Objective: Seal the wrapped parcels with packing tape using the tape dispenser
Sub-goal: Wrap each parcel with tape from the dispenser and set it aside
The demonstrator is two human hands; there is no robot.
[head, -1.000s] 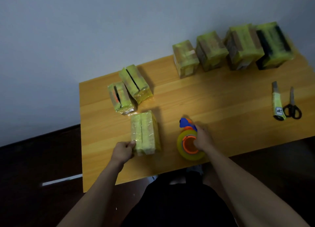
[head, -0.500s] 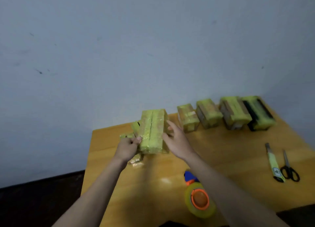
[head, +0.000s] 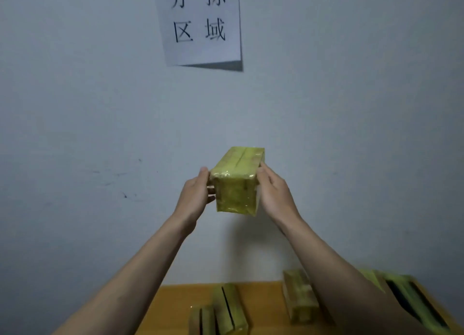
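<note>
Now both hands — left (head: 193, 199), right (head: 275, 196) — grip yellow parcel (head: 237, 184) up vs. wall.

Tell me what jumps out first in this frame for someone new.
The yellow-wrapped parcel, held up in mid-air at frame centre against the wall, gripped on either side by the left hand and right hand. Above it, a white paper sign with black characters hangs on the wall at the top. Along the bottom edge, more wrapped parcels sit on the wooden table.
</note>
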